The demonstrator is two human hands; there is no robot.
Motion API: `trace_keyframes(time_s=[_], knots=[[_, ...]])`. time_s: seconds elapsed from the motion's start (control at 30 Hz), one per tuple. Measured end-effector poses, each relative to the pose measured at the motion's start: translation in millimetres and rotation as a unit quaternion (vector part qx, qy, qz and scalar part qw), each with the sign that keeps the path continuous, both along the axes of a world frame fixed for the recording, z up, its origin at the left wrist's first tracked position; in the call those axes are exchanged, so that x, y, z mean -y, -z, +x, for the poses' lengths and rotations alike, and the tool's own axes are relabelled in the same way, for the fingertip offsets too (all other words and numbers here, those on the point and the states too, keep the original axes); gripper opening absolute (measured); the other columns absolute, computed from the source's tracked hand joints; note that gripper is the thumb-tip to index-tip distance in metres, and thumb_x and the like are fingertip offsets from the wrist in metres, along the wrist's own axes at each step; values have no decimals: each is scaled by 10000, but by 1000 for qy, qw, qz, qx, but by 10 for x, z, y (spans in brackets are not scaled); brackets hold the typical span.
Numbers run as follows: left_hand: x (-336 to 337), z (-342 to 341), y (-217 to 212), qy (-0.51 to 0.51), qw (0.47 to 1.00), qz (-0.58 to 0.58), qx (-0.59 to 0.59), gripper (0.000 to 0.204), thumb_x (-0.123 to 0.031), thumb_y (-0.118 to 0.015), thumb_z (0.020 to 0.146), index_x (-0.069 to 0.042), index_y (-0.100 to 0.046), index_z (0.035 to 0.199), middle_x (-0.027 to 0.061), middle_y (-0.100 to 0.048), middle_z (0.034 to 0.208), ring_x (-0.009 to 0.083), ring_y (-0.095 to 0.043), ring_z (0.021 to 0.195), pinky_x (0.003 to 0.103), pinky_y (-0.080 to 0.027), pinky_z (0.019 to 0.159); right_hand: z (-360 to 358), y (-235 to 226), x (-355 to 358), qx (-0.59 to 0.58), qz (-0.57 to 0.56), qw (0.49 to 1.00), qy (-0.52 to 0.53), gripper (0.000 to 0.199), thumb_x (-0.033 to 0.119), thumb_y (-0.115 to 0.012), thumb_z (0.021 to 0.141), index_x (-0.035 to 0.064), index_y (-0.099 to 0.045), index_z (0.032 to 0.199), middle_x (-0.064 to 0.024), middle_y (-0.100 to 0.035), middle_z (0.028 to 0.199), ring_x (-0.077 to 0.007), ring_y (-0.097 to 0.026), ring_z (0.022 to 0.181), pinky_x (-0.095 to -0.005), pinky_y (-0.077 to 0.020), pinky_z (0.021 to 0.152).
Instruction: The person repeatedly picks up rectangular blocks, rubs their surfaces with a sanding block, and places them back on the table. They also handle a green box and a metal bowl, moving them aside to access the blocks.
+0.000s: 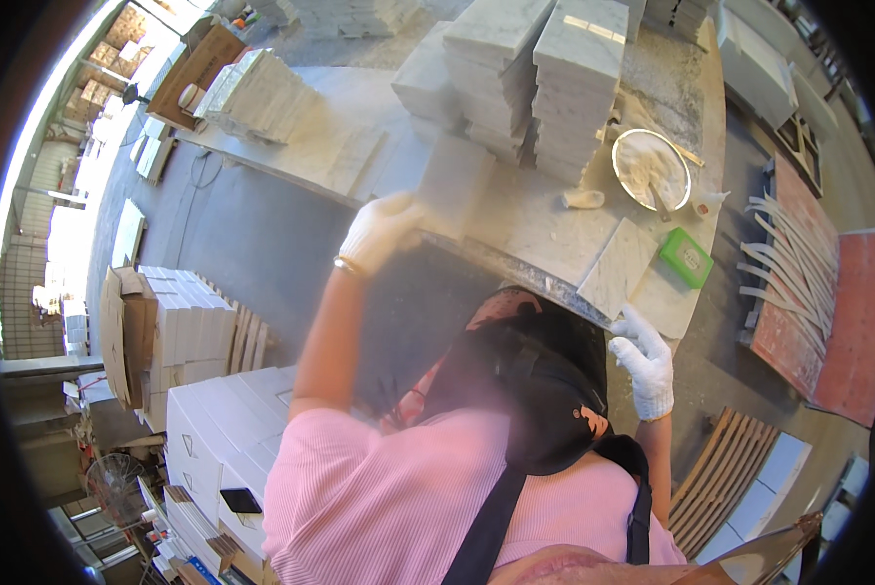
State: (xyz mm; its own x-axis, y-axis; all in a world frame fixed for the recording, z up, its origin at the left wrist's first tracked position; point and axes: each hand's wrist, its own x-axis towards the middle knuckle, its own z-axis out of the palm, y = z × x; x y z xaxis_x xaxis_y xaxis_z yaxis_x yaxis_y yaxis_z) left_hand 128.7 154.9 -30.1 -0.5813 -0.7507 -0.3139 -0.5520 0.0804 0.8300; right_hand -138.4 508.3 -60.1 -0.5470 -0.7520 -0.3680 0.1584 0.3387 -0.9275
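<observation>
My left hand (383, 234), in a white knit glove, is at the table's near edge. Its fingers close on the near left corner of a pale marble tile (454, 183); both look blurred. Farther right, my right hand (644, 369), gloved too, is just off the edge with fingers apart. Its fingertips reach the near corner of another grey-veined marble tile (617, 265), which lies flat and juts slightly over the edge. Beside that tile lies a green box (686, 258). Behind it stands a white bowl (651, 170) of pale paste with a tool in it.
Tall stacks of marble tiles (579, 88) stand toward the back of the table (544, 210). A leaning tile stack (255, 97) is at the far left. White cartons (228, 429) with a phone (240, 501) on them are at my left; a wooden pallet (720, 468) is at right.
</observation>
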Motion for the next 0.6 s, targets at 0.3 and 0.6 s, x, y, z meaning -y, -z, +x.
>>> trace_keyframes(time_s=[0.3,0.6], knots=[[361,-234,-136,-30,934,-309,174,530,-527,-570,887,-160,-679,1254,178,-704,1167,360,-663,1073,428,-501,914,-39,-92,17,5,-9,1000,21,553,97,-702,898,-14,-548,1418,-66,-686,1125,-114,-625,949,-259,-505,792],[213,-1119,112,36,919,-277,279,1106,-618,-748,670,-184,-287,1576,223,-427,1515,432,-602,1220,523,-528,927,-27,-121,-70,-9,-2,999,34,541,108,-697,903,-23,-554,1408,-63,-683,1121,-110,-626,926,-249,-503,759]])
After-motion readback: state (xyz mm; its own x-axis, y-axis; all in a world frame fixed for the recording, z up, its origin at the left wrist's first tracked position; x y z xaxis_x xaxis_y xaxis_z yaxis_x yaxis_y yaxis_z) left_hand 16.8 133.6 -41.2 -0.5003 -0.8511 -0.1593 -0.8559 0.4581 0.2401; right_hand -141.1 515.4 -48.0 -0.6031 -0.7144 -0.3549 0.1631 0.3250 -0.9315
